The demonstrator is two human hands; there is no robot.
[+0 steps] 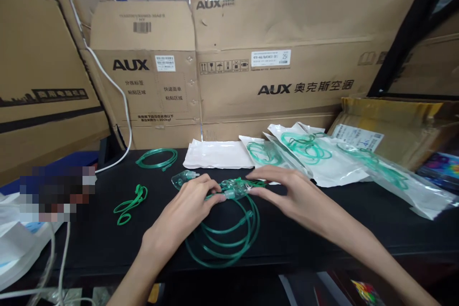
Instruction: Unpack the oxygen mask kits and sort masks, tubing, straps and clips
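A clear plastic mask piece with a coil of green tubing lies on the black table in front of me. My left hand pinches the connector end of the piece, fingers closed on it. My right hand rests fingers-down on its right side, over the green strap. A second clear piece lies just behind my left hand.
A loose green tube coil and a green strap lie at the left. A white pouch and several sealed bags with green tubing sit at the back. Cardboard boxes wall the far edge. White cables hang at lower left.
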